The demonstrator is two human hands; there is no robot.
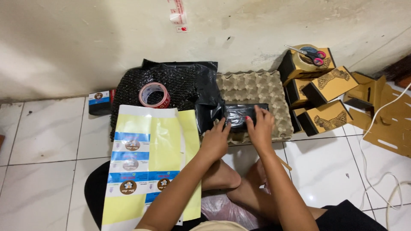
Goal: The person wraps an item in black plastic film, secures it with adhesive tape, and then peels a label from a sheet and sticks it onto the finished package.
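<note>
Two tape rolls (154,95) (307,60), one scissors (309,54), one egg tray (252,87), one sticker sheet (147,162), three printed boxes (332,84)

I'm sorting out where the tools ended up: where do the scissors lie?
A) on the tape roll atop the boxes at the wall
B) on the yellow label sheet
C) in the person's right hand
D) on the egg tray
A: the scissors rest across the clear tape roll on the stacked black-and-tan boxes, away from both hands.
</note>
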